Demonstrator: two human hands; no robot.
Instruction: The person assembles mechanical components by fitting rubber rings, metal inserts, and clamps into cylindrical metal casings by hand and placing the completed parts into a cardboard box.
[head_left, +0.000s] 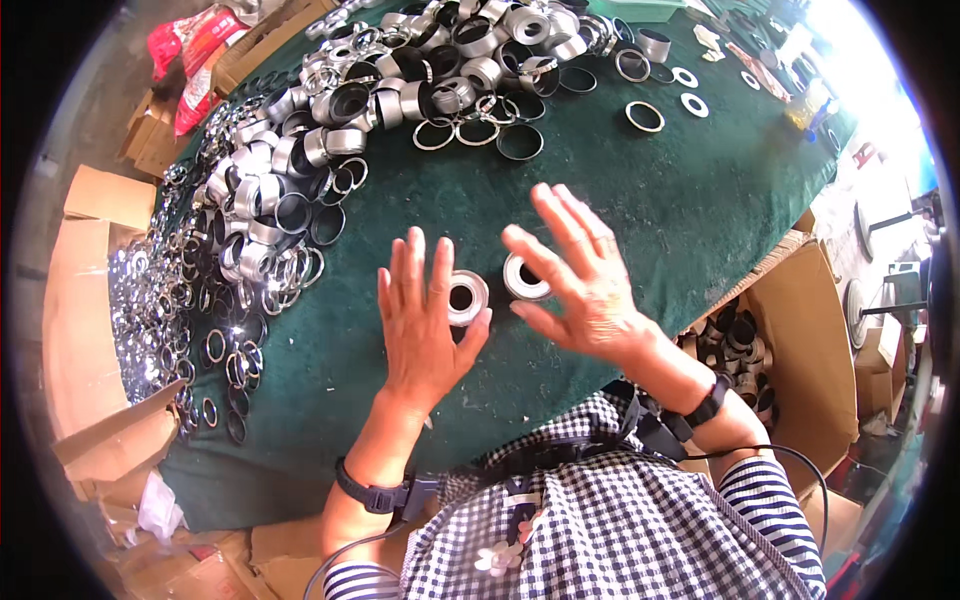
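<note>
My left hand is open, its fingers stretched out beside a round metal part with a dark centre hole. Its thumb lies at the lower right edge of that part. To the right, my right hand is also open, fingers spread, partly covering a second ring-shaped part with a white face. Thumb and forefinger are around this part without closing on it; whether they touch it I cannot tell. Both parts rest on the dark green cloth, a short way apart.
A large heap of silver and black metal rings curves along the table's far and left side. A few flat rings and white washers lie at the far right. An open cardboard box with dark rings stands at the right.
</note>
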